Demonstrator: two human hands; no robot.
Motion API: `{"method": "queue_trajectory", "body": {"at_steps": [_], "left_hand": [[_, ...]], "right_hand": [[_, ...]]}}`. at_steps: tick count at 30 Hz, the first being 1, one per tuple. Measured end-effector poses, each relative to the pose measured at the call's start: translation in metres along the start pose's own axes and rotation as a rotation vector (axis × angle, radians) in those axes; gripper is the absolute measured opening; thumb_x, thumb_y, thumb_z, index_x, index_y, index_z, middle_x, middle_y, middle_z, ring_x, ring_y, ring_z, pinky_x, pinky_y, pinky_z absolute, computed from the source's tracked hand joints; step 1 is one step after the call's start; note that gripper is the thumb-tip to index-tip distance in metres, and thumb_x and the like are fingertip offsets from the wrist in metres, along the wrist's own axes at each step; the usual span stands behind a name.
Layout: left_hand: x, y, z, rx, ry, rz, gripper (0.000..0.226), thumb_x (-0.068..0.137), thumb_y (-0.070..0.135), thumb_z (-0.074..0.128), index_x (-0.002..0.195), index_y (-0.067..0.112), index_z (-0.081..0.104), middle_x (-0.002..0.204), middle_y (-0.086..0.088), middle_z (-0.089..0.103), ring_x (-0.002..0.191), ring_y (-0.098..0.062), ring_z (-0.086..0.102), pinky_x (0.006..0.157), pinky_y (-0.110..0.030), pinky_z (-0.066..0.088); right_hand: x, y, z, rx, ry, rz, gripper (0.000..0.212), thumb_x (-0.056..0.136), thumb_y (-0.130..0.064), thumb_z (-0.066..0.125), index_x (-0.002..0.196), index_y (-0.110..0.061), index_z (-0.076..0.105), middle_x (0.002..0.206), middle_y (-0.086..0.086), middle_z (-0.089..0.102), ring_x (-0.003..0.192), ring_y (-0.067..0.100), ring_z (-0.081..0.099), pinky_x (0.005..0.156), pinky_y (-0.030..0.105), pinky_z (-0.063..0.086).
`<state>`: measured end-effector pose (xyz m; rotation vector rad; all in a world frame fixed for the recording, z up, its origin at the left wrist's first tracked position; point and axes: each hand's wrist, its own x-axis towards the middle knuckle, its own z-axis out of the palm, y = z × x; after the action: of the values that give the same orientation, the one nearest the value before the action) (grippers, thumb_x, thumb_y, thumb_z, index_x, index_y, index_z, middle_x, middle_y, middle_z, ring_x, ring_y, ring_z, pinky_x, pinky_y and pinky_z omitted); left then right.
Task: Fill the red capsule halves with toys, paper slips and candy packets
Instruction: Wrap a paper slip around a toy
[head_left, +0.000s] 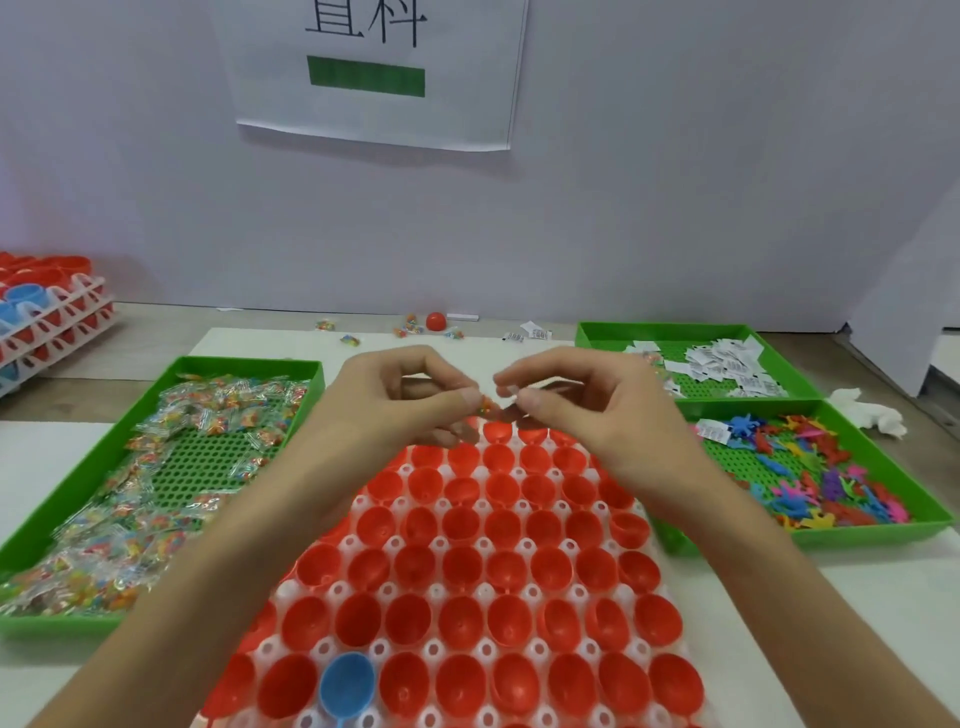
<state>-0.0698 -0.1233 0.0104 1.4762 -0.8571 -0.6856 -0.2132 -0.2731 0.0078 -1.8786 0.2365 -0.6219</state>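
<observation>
A white holder tray (483, 545) in front of me carries several rows of open red capsule halves (462, 571); one blue half (346, 680) sits near the front. Above the tray's far rows, my left hand (400, 400) and my right hand (576, 405) meet fingertip to fingertip. Between them they pinch a small clear candy packet (487, 406) with coloured bits. What else the right fingers hold is hidden. The capsule halves I can see look empty.
A green tray (41, 525) of candy packets lies at the left. At the right, one green tray (597, 332) holds white paper slips and another (883, 532) holds small coloured toys. Stacked capsule racks (52, 312) stand far left. A closed red capsule (435, 321) and loose packets lie by the wall.
</observation>
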Motion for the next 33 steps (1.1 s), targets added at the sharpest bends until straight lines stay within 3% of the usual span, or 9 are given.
{"method": "queue_trajectory", "body": {"at_steps": [4,7,10,14,19,22,24,28,33], "left_hand": [[0.005,0.008,0.007,-0.044,-0.026,-0.001,0.014,0.088,0.005,0.072,0.093,-0.007,0.065,0.084,-0.012,0.077,0.079,-0.026,0.077,0.067,-0.023,0.059],[0.008,0.013,0.009,-0.045,-0.03,0.003,0.016,0.087,0.007,0.073,0.093,-0.005,0.066,0.085,-0.012,0.077,0.08,-0.027,0.077,0.068,-0.026,0.061],[0.008,0.013,0.01,0.011,0.004,0.024,0.018,0.086,0.013,0.076,0.094,-0.001,0.069,0.079,-0.008,0.078,0.074,-0.024,0.077,0.068,-0.027,0.062],[0.004,0.011,0.01,-0.044,0.019,0.037,0.01,0.087,0.014,0.073,0.093,0.006,0.074,0.079,-0.013,0.077,0.073,-0.024,0.076,0.068,-0.024,0.061],[0.005,0.01,0.007,-0.141,0.019,-0.001,0.015,0.093,0.021,0.065,0.092,0.012,0.076,0.082,-0.008,0.077,0.079,-0.024,0.076,0.068,-0.021,0.058],[0.006,0.009,0.006,-0.141,-0.009,0.008,0.025,0.081,0.036,0.069,0.091,0.015,0.08,0.087,-0.009,0.077,0.081,-0.022,0.075,0.071,-0.021,0.058],[0.006,0.007,0.005,-0.079,-0.026,0.024,0.024,0.079,0.034,0.072,0.093,0.017,0.08,0.087,-0.009,0.076,0.08,-0.02,0.074,0.073,-0.022,0.059],[0.008,0.004,0.001,-0.106,-0.054,-0.02,0.021,0.074,0.028,0.075,0.089,0.015,0.08,0.079,-0.007,0.075,0.074,-0.016,0.073,0.071,-0.021,0.058],[0.008,0.005,-0.003,-0.087,-0.079,-0.028,0.014,0.079,0.026,0.081,0.089,0.016,0.079,0.079,-0.014,0.075,0.074,-0.02,0.073,0.073,-0.024,0.058]], "right_hand": [[-0.004,-0.004,-0.004,0.083,0.021,0.017,0.02,0.087,0.001,0.071,0.1,-0.014,0.076,0.091,0.003,0.075,0.074,0.022,0.075,0.07,0.025,0.058],[0.001,-0.01,-0.007,0.071,0.042,-0.019,0.019,0.083,-0.008,0.079,0.099,-0.018,0.076,0.084,-0.001,0.071,0.06,0.017,0.066,0.061,0.024,0.053],[0.008,-0.016,-0.005,0.092,0.007,-0.047,0.018,0.077,-0.019,0.082,0.093,-0.023,0.076,0.081,-0.004,0.07,0.069,0.018,0.064,0.064,0.023,0.051],[0.013,-0.019,0.002,0.118,-0.08,-0.045,0.016,0.08,-0.007,0.08,0.089,-0.019,0.075,0.08,-0.001,0.07,0.068,0.016,0.07,0.066,0.021,0.053],[0.017,-0.016,0.007,-0.018,0.019,-0.047,0.018,0.078,-0.006,0.083,0.089,-0.017,0.075,0.078,0.002,0.069,0.062,0.014,0.067,0.061,0.022,0.053],[0.019,-0.012,0.007,-0.067,0.064,-0.053,0.022,0.075,-0.012,0.086,0.091,-0.022,0.074,0.073,0.004,0.062,0.058,0.011,0.058,0.057,0.028,0.049],[0.02,-0.009,0.006,-0.09,0.074,-0.057,0.028,0.073,-0.016,0.088,0.094,-0.026,0.072,0.073,0.006,0.061,0.058,0.011,0.056,0.057,0.026,0.049],[0.021,-0.003,0.003,-0.084,-0.016,-0.044,0.026,0.072,-0.018,0.089,0.09,-0.024,0.071,0.073,-0.005,0.066,0.058,0.009,0.06,0.056,0.019,0.046],[0.023,0.001,0.002,0.013,-0.082,-0.027,0.028,0.068,-0.029,0.089,0.078,-0.017,0.066,0.072,0.009,0.069,0.064,0.019,0.064,0.061,0.033,0.051]]}}
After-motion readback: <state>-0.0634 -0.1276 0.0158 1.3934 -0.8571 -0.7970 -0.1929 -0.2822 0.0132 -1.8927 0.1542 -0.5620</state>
